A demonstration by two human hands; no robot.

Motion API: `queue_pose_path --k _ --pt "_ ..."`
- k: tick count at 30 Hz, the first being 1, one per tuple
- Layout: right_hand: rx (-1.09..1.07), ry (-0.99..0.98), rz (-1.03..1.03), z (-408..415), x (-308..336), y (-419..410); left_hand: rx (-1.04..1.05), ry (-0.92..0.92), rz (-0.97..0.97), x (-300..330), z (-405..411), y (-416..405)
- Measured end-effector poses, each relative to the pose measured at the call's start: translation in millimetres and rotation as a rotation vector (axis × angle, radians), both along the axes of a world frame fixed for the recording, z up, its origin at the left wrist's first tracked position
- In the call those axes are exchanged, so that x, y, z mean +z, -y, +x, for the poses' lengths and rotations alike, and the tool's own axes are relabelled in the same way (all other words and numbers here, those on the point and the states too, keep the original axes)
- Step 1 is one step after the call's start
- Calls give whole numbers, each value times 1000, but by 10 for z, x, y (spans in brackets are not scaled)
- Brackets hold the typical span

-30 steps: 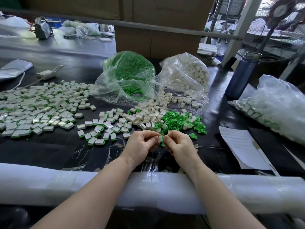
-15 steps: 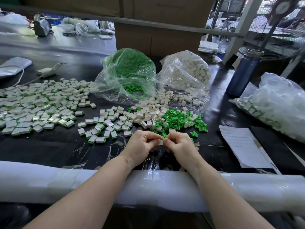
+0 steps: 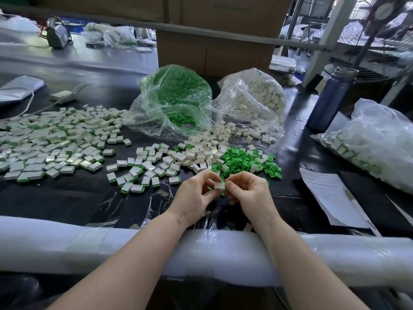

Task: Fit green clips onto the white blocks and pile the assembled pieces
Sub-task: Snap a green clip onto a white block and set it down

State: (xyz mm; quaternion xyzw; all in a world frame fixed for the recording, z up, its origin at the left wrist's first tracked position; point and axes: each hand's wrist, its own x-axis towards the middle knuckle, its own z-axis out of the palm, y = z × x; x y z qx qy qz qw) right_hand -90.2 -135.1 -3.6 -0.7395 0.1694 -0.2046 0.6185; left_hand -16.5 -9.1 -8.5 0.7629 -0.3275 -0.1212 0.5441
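— What do the hands hold?

— The left hand and the right hand both pinch one white block with curled fingers, just above the near table.

— And behind them?

— Loose green clips and white blocks lie mixed. Assembled pieces spread at the left. Farther stand a bag of green clips and a bag of white blocks.

- Clips: bright green.
- Blocks: white.
- Assembled pieces, left of the clips: white with green edges.
- Counter: black.
- Bottle: dark blue.
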Motion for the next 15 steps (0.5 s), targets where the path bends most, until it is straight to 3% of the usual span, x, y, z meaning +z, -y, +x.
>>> queue_pose_path --k 4,15 --pt "15 27 79 -21 18 11 27 -7 -21 -3 15 7" --pt "22 -78 -72 1 4 -23 12 -5 95 -15 35 -10"
